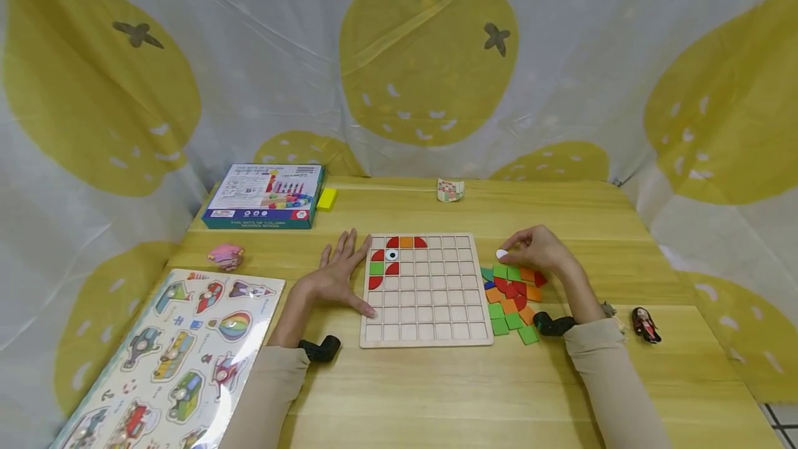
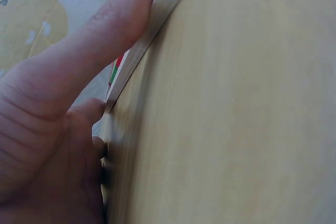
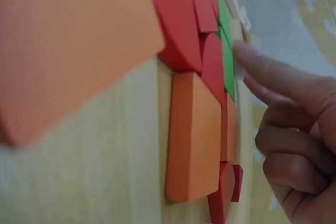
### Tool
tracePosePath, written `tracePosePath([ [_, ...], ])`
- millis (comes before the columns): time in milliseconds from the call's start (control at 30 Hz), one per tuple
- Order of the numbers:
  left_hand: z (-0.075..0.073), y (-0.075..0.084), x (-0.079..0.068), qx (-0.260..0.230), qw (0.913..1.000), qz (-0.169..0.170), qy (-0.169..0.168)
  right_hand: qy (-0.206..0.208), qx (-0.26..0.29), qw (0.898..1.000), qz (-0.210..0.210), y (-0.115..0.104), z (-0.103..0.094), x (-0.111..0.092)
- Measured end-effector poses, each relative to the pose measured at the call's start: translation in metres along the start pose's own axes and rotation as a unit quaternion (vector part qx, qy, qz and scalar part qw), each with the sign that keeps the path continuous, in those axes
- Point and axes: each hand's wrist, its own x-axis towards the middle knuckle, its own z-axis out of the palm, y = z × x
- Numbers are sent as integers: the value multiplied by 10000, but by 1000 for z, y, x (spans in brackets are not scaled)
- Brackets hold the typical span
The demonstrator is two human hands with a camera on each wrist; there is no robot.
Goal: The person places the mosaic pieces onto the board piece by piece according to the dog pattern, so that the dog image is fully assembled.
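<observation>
I have a small white piece [image 1: 501, 254] pinched in the fingertips of my right hand [image 1: 539, 249], just right of the gridded board [image 1: 425, 298] and level with the eye tile [image 1: 391, 255] on its far left. The board therefore lies leftward of the piece; I can't tell its long axis. My left hand [image 1: 334, 276] is spread at the board's opposite edge, thumb on top. The right wrist view shows the thickness of the coloured tiles [image 1: 510, 305], which look flat from above.
</observation>
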Motion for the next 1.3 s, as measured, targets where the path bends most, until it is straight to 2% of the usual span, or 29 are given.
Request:
tracePosePath([
  [100, 1, 0, 1, -19, 10000, 16, -7, -23, -100, 9998, -161, -1, 0, 2],
  [267, 3, -1, 2, -9, 10000, 26, -14, 51, 83, 9999, 84, -3, 0, 6],
  [400, 4, -1, 2, -25, 10000, -6, -5, 336, 93, 9988, 349, -4, 0, 9],
  [500, 4, -1, 2, -58, 10000, -6, -9, 407, 116, 9985, 345, -4, 1, 10],
  [633, 4, -2, 1, -82, 9999, -42, -40, 335, 161, 9991, 189, -5, 4, 11],
  [800, 3, -2, -1, -94, 9999, -60, -18, 400, -50, 9992, -59, -8, 8, 16],
  [1067, 1, -1, 1, -64, 10000, -6, -43, 370, -389, 9985, 61, -15, 6, 16],
  [1167, 0, 1, 1, -58, 10000, -6, -42, 343, -299, 9989, -62, -25, 9, 16],
  [1300, -1, 1, 0, -49, 10000, -18, -68, 69, -79, 9984, -547, -53, 24, 19],
])
